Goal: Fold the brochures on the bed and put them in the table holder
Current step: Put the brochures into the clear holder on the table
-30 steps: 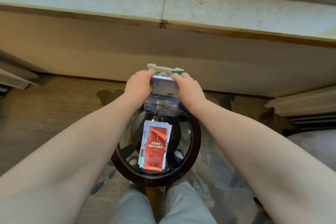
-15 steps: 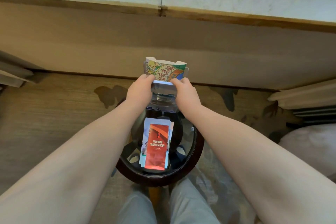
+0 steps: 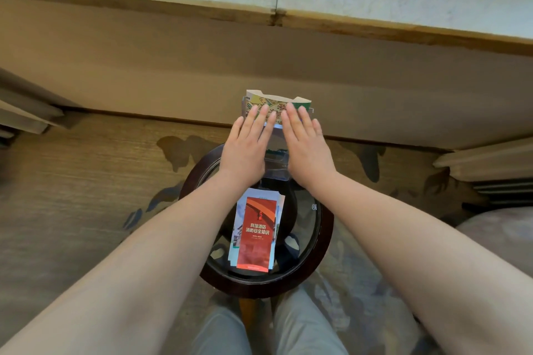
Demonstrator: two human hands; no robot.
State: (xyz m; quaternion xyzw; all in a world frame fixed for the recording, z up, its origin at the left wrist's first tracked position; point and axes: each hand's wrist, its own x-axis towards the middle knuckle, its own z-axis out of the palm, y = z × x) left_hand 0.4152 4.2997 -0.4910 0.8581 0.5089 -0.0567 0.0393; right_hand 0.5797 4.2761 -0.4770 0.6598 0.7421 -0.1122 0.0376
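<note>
A clear plastic holder [image 3: 276, 164] stands at the far side of a small round glass-topped table [image 3: 323, 242]. Folded brochures with a green and yellow print [image 3: 277, 101] stand upright in it, their tops sticking out. My left hand [image 3: 248, 147] and my right hand [image 3: 305, 147] lie side by side with flat, spread fingers against the front of those brochures, fingertips on the print. Neither hand grips anything. Nearer to me on the glass lies a stack of folded brochures with a red one [image 3: 255, 235] on top.
A brown wall panel [image 3: 259, 66] under a pale stone sill rises just behind the table. Patterned carpet [image 3: 86, 181] surrounds it. A bed edge [image 3: 501, 233] shows at the right. My knees in grey trousers [image 3: 268, 328] are under the table's near rim.
Both hands have let go of the brochures' lower edge and opened flat against their front. The brochures now stand in the holder. The camera has tilted slightly.
</note>
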